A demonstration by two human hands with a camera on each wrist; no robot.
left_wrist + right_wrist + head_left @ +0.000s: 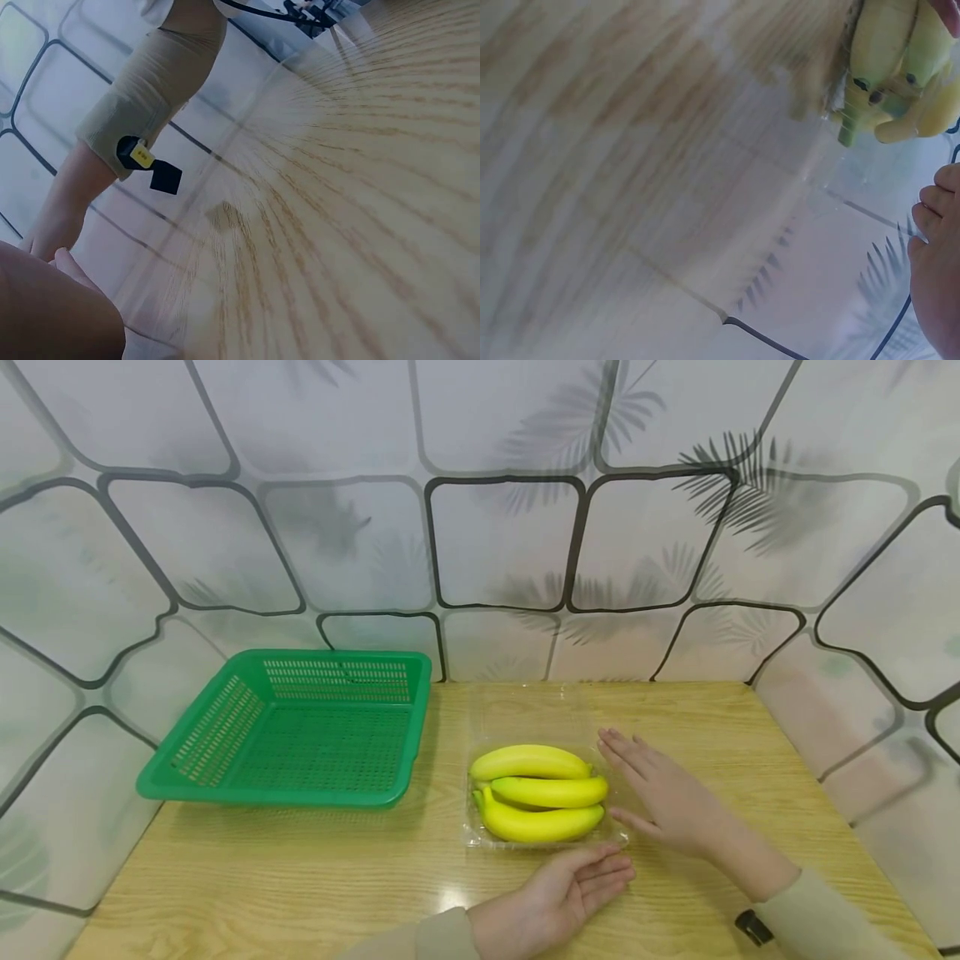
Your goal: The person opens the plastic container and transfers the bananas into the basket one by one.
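Several yellow bananas (538, 793) lie side by side in a clear plastic clamshell box (480, 839). Its transparent lid (525, 710) is folded back on the table behind them. My right hand (671, 797) is at the box's right side with fingers extended, the fingertips right at its edge. Close to the front right corner of the box, my left hand (558, 897) lies with its palm turned up and fingers loosely extended, holding nothing. Banana tips (881, 60) show through the plastic in the right wrist view, while the left wrist view mostly catches bare tabletop and the right forearm.
A green plastic basket (416, 735) with slotted sides stands left of the box. The wooden table (300, 877) meets a patterned wall (502, 543) behind, with side walls at left and right. A small black device (753, 928) sits at the right sleeve's cuff.
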